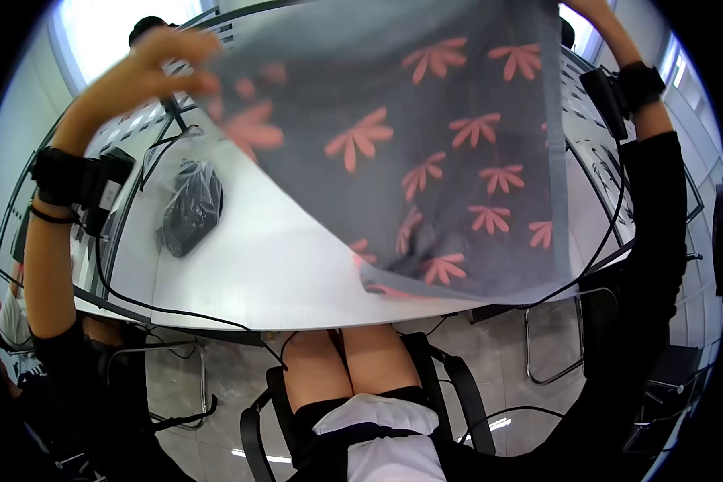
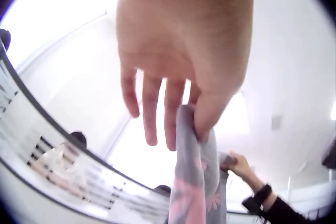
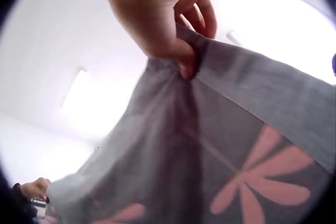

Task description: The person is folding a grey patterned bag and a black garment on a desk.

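A grey cloth with pink-red leaf shapes (image 1: pixel 359 138) hangs from both raised hands above a white table. The left hand (image 1: pixel 165 68) is at its upper left, blurred in the head view; in the left wrist view this hand (image 2: pixel 181 40) pinches the cloth (image 2: pixel 188 182) between thumb and index finger, other fingers extended. At the top right edge, the right hand (image 1: pixel 590 10) is partly cut off by the frame. The right wrist view shows the right hand (image 3: pixel 163 19) gripping the hemmed edge of the cloth (image 3: pixel 173 129), thumb in front and fingers behind. The lower edge droops near the table front.
A dark item in clear plastic (image 1: pixel 193 207) lies on the left of the white table (image 1: pixel 257 273). Black cables run from both wrist cameras. Metal-framed partitions stand at the back and sides. Other people are partly visible at the far left and behind the partition.
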Motion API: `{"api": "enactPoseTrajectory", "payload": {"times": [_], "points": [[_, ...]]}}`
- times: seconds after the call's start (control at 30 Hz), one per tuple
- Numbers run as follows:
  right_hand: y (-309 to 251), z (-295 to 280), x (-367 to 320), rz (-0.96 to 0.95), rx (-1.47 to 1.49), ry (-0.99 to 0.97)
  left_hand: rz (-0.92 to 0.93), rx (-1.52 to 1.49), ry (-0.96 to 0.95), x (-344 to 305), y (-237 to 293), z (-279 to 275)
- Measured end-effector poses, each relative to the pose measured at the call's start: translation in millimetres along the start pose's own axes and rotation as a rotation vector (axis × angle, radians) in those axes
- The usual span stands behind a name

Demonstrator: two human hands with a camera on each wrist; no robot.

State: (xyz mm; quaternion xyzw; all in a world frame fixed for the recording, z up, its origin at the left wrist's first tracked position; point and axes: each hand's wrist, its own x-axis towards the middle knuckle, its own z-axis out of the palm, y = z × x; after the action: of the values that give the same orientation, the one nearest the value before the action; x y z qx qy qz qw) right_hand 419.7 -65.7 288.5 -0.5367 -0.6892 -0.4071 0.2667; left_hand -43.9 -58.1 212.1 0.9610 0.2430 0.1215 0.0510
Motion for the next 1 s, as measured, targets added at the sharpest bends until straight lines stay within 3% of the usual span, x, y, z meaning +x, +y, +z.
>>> {"api": "enactPoseTrajectory", "payload": {"times": [0.03,0.07,0.1,0.13,0.17,0.2,0.23,0.27,0.3,0.37,0.4,0.43,0.5,0.53,0.57,0.63,0.67,0.77,0.8,0.9,0.97,1.0], "points": [[-9,-20,-5,0.24,0.106,0.003,-0.086,-0.152,0.162,-1,1,-14],[-6,-29,-16,0.032,0.033,0.319,-0.145,-0.304,0.332,-2,3,-28],[-9,-38,-17,0.188,-0.058,0.494,-0.046,-0.302,0.589,-1,8,-39],[-19,-34,-21,0.249,0.195,0.49,0.056,-0.295,0.849,1,11,-45],[-35,-27,-26,0.306,0.451,0.483,0.083,-0.311,0.891,11,20,-45],[7,1,-9,0.039,0.327,0.253,0.078,-0.21,0.735,15,11,-51],[-1,3,-7,-0.111,0.022,-0.025,0.073,-0.116,0.567,24,12,-51],[-6,-2,-17,-0.087,-0.014,0.018,-0.022,0.154,0.506,22,16,-44],[-31,-18,-25,-0.071,-0.054,0.066,0.005,0.253,0.533,23,12,-43],[-34,-22,-21,0.161,0.067,0.41,-0.02,0.626,0.9,19,3,-56],[-21,-23,-16,0.306,0.368,0.555,0.15,0.123,1.105,17,4,-61],[-19,-12,-11,0.205,0.412,0.535,0.29,-0.385,1.118,27,37,-48],[-29,11,-3,-0.012,0.495,0.488,0.181,0.058,0.969,31,22,-55],[-45,8,-13,-0.166,0.239,0.203,0.136,0.298,0.72,29,20,-51],[-41,12,-14,-0.112,0.061,0.197,0.055,0.499,0.79,26,18,-45],[-34,4,-16,0.016,0.192,0.38,-0.021,0.464,0.984,14,5,-50],[-42,-6,-25,0.257,0.334,0.248,-0.109,0.217,0.881,7,-7,-55],[-21,10,-32,0.042,0.327,0.222,-0.13,0.418,0.858,2,-8,-41],[-19,9,-33,0.041,0.217,0.226,-0.091,0.371,0.939,1,-10,-43],[-14,-1,-37,0.228,0.7,0.254,0.059,0.192,1.121,-7,-7,-52],[-20,-22,-42,0.19,0.692,0.467,0.181,0.308,1.234,-12,8,-72],[-21,-28,-39,0.203,0.789,0.592,0.205,0.107,1.218,-11,32,-67]]}}
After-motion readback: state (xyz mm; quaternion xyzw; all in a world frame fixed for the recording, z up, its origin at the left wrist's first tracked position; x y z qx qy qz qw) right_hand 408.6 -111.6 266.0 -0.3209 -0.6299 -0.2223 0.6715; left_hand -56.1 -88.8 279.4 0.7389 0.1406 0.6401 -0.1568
